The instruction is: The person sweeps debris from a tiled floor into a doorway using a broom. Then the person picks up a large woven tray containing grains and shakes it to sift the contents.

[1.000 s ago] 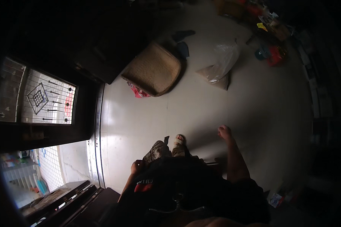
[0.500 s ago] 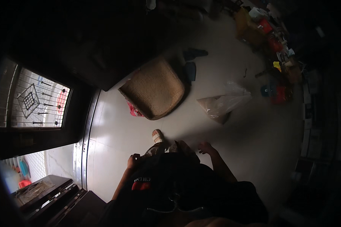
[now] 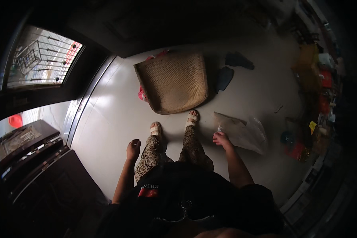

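A woven bamboo winnowing basket point(image 3: 176, 85) lies on the floor just ahead of my feet, its rounded rim nearest to me. Pinkish-red material point(image 3: 141, 94) pokes out from under its left side. To the right of the basket rests a clear plastic bag point(image 3: 248, 133) with something brownish inside. My right hand point(image 3: 222, 139) hangs beside the bag's near left edge, fingers loosely apart and empty; whether it touches the bag I cannot tell. By my left leg, my left hand point(image 3: 133, 150) is curled closed, with a small dark spot at its fingers that I cannot identify.
Two dark, flat items point(image 3: 225, 79) lie right of the basket. Boxes and red goods point(image 3: 325, 79) crowd the right side. At left stand a dark door with a barred window point(image 3: 47, 55) and dark wooden panels point(image 3: 31, 139), beside a metal threshold strip point(image 3: 85, 99).
I have stepped closer to the basket, and both feet now show near its rim. My right hand has come up beside the plastic bag. My left hand stays curled at my side.
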The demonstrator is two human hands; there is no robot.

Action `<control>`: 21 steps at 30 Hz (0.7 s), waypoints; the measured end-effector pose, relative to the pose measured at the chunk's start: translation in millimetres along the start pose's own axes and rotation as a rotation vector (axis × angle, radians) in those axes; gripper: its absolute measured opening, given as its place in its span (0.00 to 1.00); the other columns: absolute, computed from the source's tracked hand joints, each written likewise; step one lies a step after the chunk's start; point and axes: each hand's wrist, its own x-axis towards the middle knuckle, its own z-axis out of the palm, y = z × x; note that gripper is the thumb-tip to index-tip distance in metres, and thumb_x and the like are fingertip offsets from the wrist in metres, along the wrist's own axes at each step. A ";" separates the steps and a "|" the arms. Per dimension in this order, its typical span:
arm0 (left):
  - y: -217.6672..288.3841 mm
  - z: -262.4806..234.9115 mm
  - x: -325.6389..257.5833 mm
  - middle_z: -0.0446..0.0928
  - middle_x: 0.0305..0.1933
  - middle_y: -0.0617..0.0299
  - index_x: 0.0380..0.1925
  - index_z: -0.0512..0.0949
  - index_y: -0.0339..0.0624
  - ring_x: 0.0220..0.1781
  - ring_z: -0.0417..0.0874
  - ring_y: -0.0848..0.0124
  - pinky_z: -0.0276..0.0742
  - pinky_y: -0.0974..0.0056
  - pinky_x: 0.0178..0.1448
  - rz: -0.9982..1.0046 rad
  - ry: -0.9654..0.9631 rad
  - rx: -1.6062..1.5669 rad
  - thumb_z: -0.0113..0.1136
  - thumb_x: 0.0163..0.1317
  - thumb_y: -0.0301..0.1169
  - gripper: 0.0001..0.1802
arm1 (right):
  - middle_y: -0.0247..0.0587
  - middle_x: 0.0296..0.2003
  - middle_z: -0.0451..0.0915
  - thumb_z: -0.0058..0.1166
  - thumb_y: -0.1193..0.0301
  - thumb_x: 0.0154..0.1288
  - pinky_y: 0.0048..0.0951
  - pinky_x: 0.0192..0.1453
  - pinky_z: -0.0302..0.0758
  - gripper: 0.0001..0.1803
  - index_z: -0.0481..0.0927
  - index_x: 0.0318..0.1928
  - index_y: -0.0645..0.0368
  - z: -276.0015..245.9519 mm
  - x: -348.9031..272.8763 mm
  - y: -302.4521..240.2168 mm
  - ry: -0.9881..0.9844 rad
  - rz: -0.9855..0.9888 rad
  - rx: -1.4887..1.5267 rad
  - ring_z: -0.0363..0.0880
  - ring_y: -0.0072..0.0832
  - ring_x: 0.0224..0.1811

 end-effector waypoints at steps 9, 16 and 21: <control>-10.7 133.8 85.7 0.76 0.54 0.48 0.53 0.75 0.37 0.53 0.78 0.59 0.74 0.59 0.56 -0.375 -0.023 -0.328 0.64 0.57 0.47 0.30 | 0.34 0.42 0.80 0.56 0.48 0.62 0.31 0.46 0.75 0.25 0.75 0.50 0.52 -21.0 154.4 -101.4 0.079 0.001 -0.193 0.78 0.26 0.42; -63.1 179.8 270.1 0.73 0.57 0.45 0.58 0.70 0.36 0.57 0.75 0.58 0.72 0.59 0.58 -0.431 0.106 -0.366 0.68 0.55 0.47 0.36 | 0.45 0.54 0.75 0.61 0.47 0.57 0.30 0.61 0.67 0.38 0.70 0.58 0.62 -6.4 341.0 -124.6 0.248 -0.263 -0.189 0.72 0.31 0.57; -97.9 209.9 371.0 0.68 0.61 0.42 0.63 0.64 0.37 0.62 0.71 0.56 0.68 0.58 0.62 -0.444 0.147 -0.312 0.68 0.54 0.51 0.43 | 0.54 0.62 0.67 0.65 0.43 0.49 0.33 0.67 0.62 0.52 0.61 0.65 0.65 -11.0 453.9 -153.9 0.430 -0.300 -0.309 0.66 0.38 0.65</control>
